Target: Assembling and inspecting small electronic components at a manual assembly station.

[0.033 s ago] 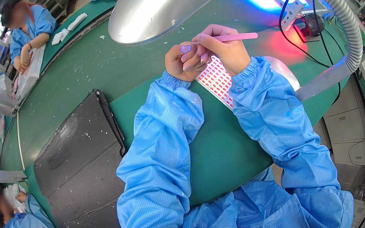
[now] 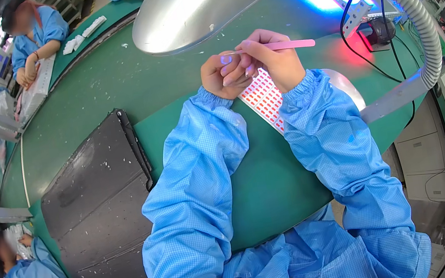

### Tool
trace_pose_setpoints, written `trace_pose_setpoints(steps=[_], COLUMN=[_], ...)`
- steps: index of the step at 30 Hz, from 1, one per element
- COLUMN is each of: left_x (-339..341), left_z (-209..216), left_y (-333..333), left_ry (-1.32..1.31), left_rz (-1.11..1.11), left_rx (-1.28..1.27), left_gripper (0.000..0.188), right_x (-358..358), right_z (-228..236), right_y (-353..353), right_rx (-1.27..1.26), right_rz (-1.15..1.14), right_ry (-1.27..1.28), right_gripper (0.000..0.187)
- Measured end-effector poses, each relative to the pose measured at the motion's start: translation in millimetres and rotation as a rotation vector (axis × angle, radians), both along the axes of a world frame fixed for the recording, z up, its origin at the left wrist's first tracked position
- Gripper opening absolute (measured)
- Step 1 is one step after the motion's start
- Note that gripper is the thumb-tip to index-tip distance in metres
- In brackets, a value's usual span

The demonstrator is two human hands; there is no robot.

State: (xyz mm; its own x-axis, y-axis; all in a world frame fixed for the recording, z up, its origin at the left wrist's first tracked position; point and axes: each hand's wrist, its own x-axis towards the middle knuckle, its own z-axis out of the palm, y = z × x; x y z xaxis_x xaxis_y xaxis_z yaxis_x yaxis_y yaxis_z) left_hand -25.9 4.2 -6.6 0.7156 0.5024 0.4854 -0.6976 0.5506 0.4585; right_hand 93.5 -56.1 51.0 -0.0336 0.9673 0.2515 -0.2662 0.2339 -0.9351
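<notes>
My right hand [image 2: 272, 56] pinches a pair of slim pink tweezers [image 2: 292, 44], held almost level, the thin tip pointing left. That tip reaches my left hand [image 2: 223, 75], whose fingers are curled in and closed. A violet-blue glint lies on its fingertips; whatever they hold is too small or hidden to name. Both hands meet above the bench, just past the front of a lamp head. Beneath my wrists lies a white sheet [image 2: 267, 103] with rows of small red-orange stickers, partly covered by my right hand and sleeve.
A silver lamp head [image 2: 181, 15] hangs close beyond my hands, on a ribbed flexible neck [image 2: 406, 2] at right. Black folded sheeting [image 2: 99, 197] covers the bench at left. A small device [image 2: 376, 34] glowing red and black cables stand at right. Co-workers sit along the left side.
</notes>
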Motion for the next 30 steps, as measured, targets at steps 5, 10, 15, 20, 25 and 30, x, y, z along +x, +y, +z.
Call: trace_pose_setpoints(steps=[5, 10, 15, 20, 25, 30], left_x=[0.5, 4.1, 9.4, 6.9, 4.0, 17.7], left_z=[-6.1, -2.7, -0.3, -3.2, 4.0, -3.5], left_y=[4.5, 4.4, 8.3, 13.7, 7.3, 9.6], left_ry=[-0.116, -0.008, 0.107, 0.085, 0.204, 0.167], left_rz=[-0.111, 0.086, 0.2, 0.207, 0.325, 0.285], left_rx=[-0.009, -0.172, -0.28, -0.267, -0.329, -0.283], left_gripper=[0.03, 0.027, 0.02, 0.02, 0.021, 0.02], right_x=[-0.6, -3.9, -3.6, -5.7, -11.1, 5.3], right_z=[-0.2, 0.7, 3.6, 1.3, -4.0, -4.3], right_y=[1.5, 0.8, 3.5, 10.1, 14.3, 11.9], right_rx=[-0.041, 0.016, 0.034, 0.038, 0.08, 0.089], right_rz=[0.023, 0.002, -0.192, -0.312, -0.306, -0.372], right_ry=[0.081, 0.069, -0.062, -0.142, -0.164, -0.269], right_gripper=[0.013, 0.017, 0.022, 0.023, 0.02, 0.02])
